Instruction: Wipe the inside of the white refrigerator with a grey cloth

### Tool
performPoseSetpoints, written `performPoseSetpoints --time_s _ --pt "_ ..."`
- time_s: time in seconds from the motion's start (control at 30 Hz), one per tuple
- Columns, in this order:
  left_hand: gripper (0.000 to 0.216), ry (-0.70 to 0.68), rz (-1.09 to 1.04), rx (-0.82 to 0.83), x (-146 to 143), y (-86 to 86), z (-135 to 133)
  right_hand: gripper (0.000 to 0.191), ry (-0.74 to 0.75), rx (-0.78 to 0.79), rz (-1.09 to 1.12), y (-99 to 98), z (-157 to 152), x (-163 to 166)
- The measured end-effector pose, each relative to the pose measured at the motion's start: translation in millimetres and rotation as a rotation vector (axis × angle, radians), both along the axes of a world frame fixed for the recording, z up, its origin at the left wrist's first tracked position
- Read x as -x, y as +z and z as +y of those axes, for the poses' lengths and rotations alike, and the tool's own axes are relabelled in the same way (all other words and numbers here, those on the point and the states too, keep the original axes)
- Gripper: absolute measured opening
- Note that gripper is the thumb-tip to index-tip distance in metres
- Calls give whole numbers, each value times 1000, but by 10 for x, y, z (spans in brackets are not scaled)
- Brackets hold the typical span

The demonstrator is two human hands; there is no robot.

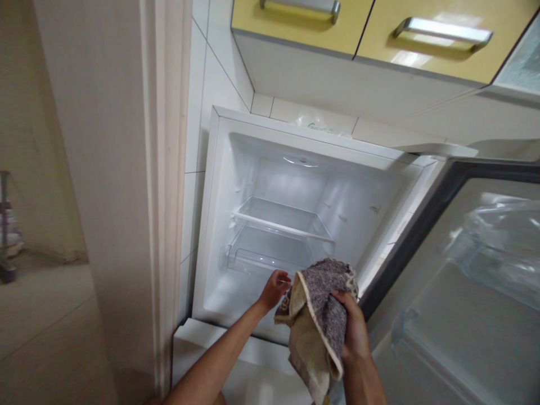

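An open white fridge point(219, 225) stands in front of me, its compartment empty apart from a glass shelf point(278, 216) and a clear drawer point(261, 256) below it. My right hand point(354, 332) is closed on a grey and beige cloth point(316, 315) that hangs folded in front of the fridge's lower edge. My left hand point(274, 289) reaches toward the cloth's left edge and the drawer front, fingers curled; whether it grips the cloth I cannot tell.
The fridge door point(464, 292) stands swung open at the right, with clear door bins. Yellow wall cabinets point(379, 28) with metal handles hang above. A white door frame point(164, 197) rises at the left. A plastic bag point(320, 125) lies on the fridge top.
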State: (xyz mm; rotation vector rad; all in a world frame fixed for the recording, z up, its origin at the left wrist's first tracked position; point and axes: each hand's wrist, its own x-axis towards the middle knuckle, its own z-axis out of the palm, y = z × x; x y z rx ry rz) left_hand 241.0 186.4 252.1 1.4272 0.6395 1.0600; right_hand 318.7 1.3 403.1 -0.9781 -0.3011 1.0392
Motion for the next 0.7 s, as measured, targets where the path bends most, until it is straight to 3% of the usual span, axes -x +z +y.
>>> performPoseSetpoints --time_s 0.1,0.17,0.33,0.43,0.5,0.57,0.7 --pt "23 55 91 -58 321 -182 6 43 -56 -14 -62 207 165 -29" --pt "19 110 177 -93 625 -339 3 47 -185 -75 -229 346 299 -60" --pt "13 273 454 -187 1381 -781 -66 42 -847 -237 -899 654 727 -191" --pt "15 291 609 -239 1666 -1043 -168 48 -1155 -162 -1353 842 1103 -367" --pt "18 274 701 -254 1775 -1203 -237 52 -1193 -10 -1568 957 1402 -518" --pt "21 253 773 -254 1831 -1333 -281 49 -1118 127 -1717 1028 1708 -663" --pt "27 263 870 -252 1833 -1499 -249 49 -929 296 -1898 960 2217 -858"
